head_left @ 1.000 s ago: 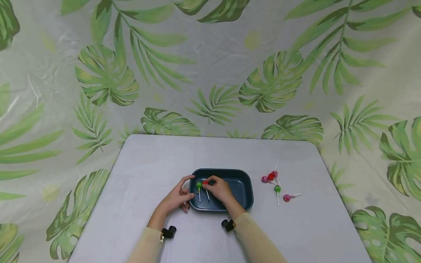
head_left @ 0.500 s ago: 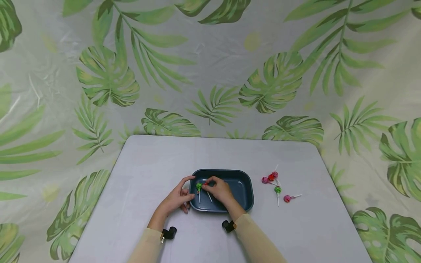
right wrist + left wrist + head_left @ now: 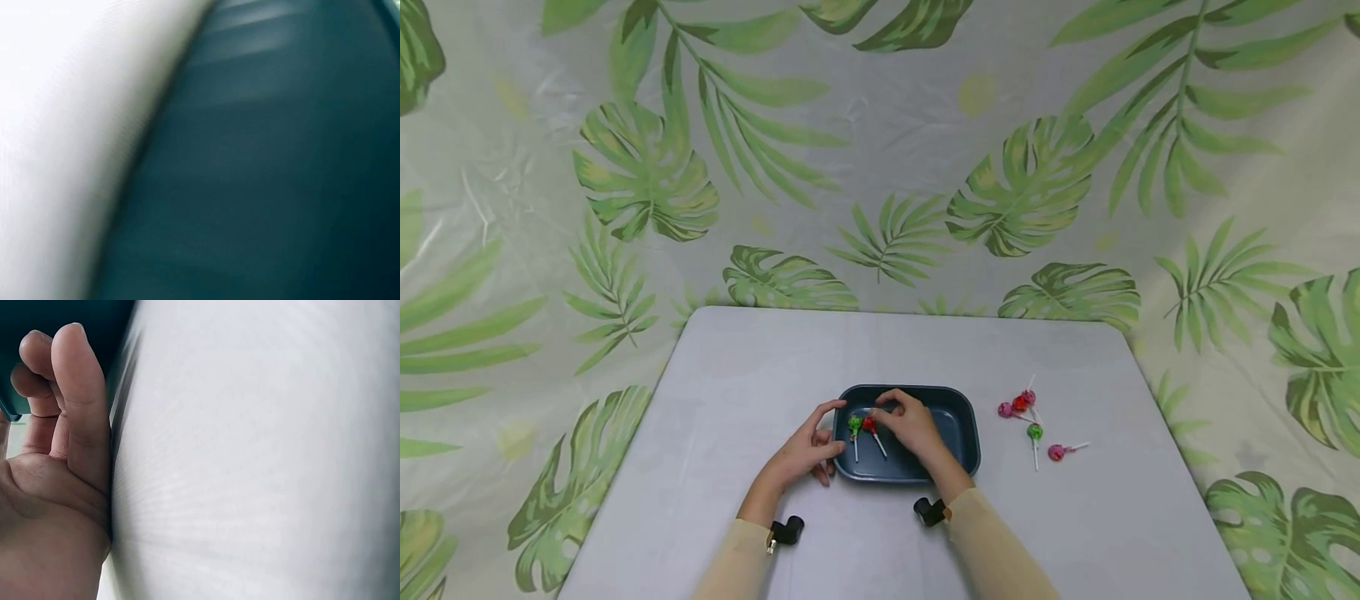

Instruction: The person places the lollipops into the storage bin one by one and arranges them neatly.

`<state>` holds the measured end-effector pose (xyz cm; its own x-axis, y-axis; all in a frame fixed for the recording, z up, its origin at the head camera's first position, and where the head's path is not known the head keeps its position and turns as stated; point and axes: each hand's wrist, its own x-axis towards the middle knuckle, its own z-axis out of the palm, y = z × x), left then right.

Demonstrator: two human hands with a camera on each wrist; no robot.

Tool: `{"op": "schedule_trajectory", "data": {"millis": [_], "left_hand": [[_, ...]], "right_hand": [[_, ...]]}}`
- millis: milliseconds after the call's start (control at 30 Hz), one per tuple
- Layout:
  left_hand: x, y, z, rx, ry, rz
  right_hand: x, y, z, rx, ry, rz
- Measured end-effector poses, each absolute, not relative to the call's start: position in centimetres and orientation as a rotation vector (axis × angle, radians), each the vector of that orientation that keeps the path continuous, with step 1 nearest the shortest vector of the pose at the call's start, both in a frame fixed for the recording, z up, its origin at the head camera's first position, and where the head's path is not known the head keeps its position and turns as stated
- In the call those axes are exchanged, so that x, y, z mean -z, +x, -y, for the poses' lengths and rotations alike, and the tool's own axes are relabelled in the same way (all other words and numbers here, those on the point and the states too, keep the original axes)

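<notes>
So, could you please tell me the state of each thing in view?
Tray: right side up on the table.
Green lollipop: lying in the tray.
Red lollipop: lying beside it.
Five other lollipops: lying right of the tray.
Left hand: touching the tray's left rim.
Right hand: over the tray, nothing visibly gripped.

The tray (image 3: 957, 427) looks smooth and glossy, the backdrop (image 3: 895, 125) shiny.
</notes>
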<state>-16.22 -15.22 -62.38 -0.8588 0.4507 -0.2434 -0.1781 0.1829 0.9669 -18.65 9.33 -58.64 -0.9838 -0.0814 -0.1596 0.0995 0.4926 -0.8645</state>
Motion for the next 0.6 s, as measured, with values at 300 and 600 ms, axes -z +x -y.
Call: {"op": "schedule_trajectory", "data": {"millis": [300, 600], "left_hand": [[62.4, -16.3, 15.1, -1.735, 0.29, -1.976], [62.3, -16.0, 15.1, -1.741, 0.28, -1.978]], "right_hand": [[56.3, -18.1, -11.9, 1.577, 0.057, -2.566], [54.9, -17.1, -17.5, 1.731, 0.099, -2.584]]}}
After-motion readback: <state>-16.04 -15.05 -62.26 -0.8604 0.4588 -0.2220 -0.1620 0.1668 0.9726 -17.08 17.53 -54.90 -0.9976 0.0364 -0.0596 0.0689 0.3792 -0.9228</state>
